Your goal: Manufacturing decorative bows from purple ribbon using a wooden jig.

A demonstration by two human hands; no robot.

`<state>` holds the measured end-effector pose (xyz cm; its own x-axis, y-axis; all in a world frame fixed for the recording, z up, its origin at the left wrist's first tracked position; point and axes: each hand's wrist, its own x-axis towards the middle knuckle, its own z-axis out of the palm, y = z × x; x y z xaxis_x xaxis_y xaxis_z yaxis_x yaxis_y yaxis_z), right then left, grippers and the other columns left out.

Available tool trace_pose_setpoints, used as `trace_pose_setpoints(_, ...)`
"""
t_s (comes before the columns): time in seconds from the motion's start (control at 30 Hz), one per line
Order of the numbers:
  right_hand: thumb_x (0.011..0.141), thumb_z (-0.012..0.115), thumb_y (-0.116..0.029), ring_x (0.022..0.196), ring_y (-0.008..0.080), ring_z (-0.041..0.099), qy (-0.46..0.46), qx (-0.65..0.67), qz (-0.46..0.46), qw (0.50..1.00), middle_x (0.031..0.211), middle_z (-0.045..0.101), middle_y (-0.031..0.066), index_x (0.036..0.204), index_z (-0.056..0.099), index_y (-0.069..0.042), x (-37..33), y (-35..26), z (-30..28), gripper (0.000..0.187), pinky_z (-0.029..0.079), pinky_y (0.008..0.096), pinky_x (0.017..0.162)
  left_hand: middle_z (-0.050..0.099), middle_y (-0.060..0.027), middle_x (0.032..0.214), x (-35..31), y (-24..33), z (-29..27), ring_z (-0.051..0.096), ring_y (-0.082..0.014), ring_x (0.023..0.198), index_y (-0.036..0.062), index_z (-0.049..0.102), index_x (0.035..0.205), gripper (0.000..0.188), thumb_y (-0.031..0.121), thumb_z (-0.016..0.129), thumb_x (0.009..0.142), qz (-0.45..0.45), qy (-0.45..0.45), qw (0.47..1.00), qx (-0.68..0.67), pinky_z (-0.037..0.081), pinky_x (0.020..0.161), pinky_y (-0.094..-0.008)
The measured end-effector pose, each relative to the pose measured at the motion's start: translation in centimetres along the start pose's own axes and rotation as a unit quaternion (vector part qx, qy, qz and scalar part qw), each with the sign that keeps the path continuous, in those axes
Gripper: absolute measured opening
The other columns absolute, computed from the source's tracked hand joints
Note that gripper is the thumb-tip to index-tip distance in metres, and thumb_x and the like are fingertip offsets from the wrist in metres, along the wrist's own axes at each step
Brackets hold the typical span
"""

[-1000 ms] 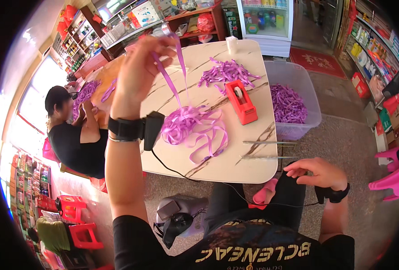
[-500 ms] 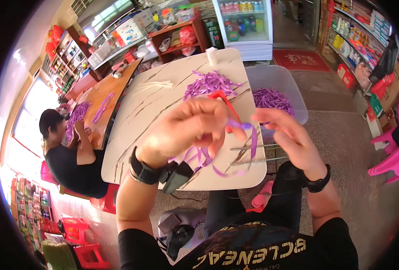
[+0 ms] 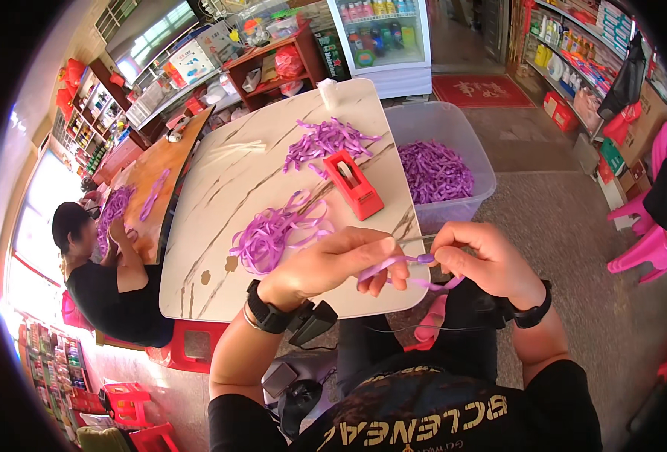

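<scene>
Above the table's near right corner, my left hand [image 3: 332,262] pinches a thin purple ribbon [image 3: 382,267] between thumb and fingers. My right hand [image 3: 487,264] is closed at the ribbon's other side, its fingertips beside a small darker purple piece [image 3: 424,258] on the ribbon. The ribbon's lower part loops beneath both hands. Part of a thin metal rod [image 3: 416,239] shows between the hands; the rest is hidden. Left of my left hand lies a loose heap of purple ribbons [image 3: 262,239]. A red tape dispenser [image 3: 357,194] stands beyond my hands.
Another purple ribbon pile [image 3: 330,143] lies farther back on the marble-patterned table [image 3: 205,196], near pale strips [image 3: 232,151] and a white cup [image 3: 328,94]. A clear bin [image 3: 484,188] of purple ribbons stands at the table's right. A person [image 3: 104,271] sits left at a wooden table [image 3: 156,215].
Both hands have come down and nearer to me with the ribbon. My right fingers have closed in beside the small purple piece. The view has shifted, uncovering the dispenser and the ribbon heap.
</scene>
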<state>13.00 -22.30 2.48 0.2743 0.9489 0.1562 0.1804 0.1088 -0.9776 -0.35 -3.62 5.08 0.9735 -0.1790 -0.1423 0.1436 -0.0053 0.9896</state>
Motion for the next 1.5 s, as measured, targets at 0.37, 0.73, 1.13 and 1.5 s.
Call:
trace_pose_setpoints(0.37, 0.081, 0.050, 0.001, 0.072, 0.0051, 0.047, 0.268, -0.111, -0.150, 0.945, 0.084, 0.054, 0.0055, 0.087, 0.050, 0.000, -1.5, 0.9, -0.2, 0.006, 0.036, 0.0190, 0.061, 0.060, -0.0028, 0.081, 4.5, -1.7, 2.6, 0.052, -0.0085, 0.074, 0.0026, 0.063, 0.087, 0.012, 0.013, 0.057, 0.084, 0.168, 0.156, 0.973, -0.034, 0.041, 0.074, -0.0237)
trace_pose_setpoints(0.73, 0.085, 0.051, -0.006, 0.064, 0.0060, 0.057, 0.140, 0.147, -0.030, 0.979, 0.090, 0.061, 0.0092, 0.100, 0.051, 0.002, 0.4, 1.6, 2.5, 0.017, 0.045, 0.0188, 0.054, 0.053, -0.0042, 0.097, 5.8, -0.6, 4.1, 0.051, -0.0102, 0.083, 0.0054, 0.066, 0.088, 0.010, 0.009, 0.062, 0.079, 0.180, 0.247, 0.947, 0.099, 0.040, 0.074, -0.0242)
trace_pose_setpoints(1.13, 0.083, 0.055, -0.013, 0.064, 0.0122, 0.061, -0.002, -0.049, 0.038, 0.998, 0.073, 0.064, 0.0074, 0.090, 0.062, -0.001, -3.9, 5.6, 1.5, 0.015, 0.046, 0.0227, 0.059, 0.061, -0.0101, 0.081, 3.9, 0.3, 2.3, 0.060, -0.0156, 0.071, 0.0036, 0.052, 0.086, 0.024, 0.022, 0.039, 0.092, 0.154, 0.106, 0.940, -0.286, 0.049, 0.069, -0.0281)
trace_pose_setpoints(1.5, 0.078, 0.056, -0.013, 0.074, 0.0269, 0.060, 0.027, -0.284, -0.019, 0.958, 0.081, 0.063, 0.0113, 0.085, 0.063, -0.003, -6.7, 8.9, -2.0, 0.014, 0.048, 0.0319, 0.066, 0.057, -0.0082, 0.059, -1.3, -0.2, 0.2, 0.045, -0.0102, 0.040, 0.0025, 0.052, 0.083, 0.022, 0.019, 0.040, 0.092, 0.159, 0.217, 0.932, -0.244, 0.041, 0.045, -0.0236)
